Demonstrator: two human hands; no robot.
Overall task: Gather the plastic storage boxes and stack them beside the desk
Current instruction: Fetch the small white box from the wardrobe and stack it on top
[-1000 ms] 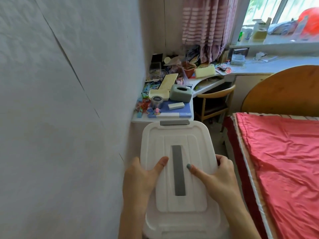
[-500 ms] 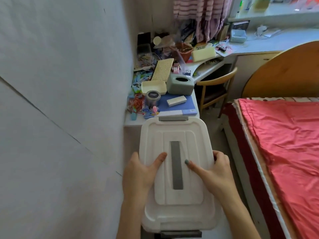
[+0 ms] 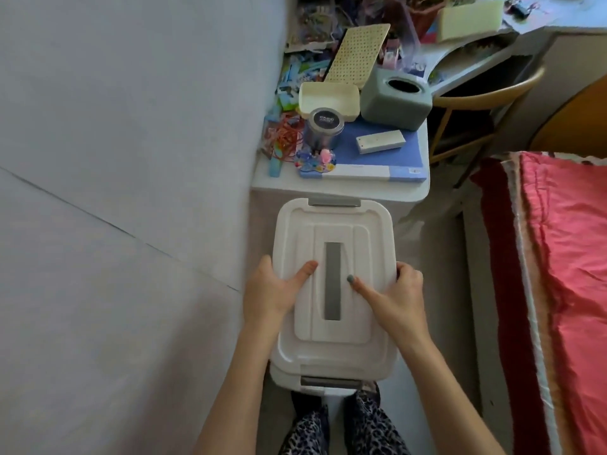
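A white plastic storage box (image 3: 335,353) with a grey handle strip on its lid and grey end latches sits low in front of me, right at the near end of the white desk (image 3: 338,192). My left hand (image 3: 272,290) grips its left edge, thumb lying on the lid. My right hand (image 3: 394,297) grips the right edge, thumb also on the lid. Whether another box lies beneath it is hidden; a second white rim shows under the near latch.
The wall (image 3: 131,192) runs close on the left. A bed with a red cover (image 3: 558,290) lies on the right, leaving a narrow floor strip. The desk holds a blue folder (image 3: 387,159), a grey tissue box (image 3: 394,100), a tin (image 3: 323,129) and clutter. A wooden chair (image 3: 476,103) stands behind.
The box has come down in my hands, beside the desk's end. My view has tilted downward; my legs now show below the box. Both hands keep their grip.
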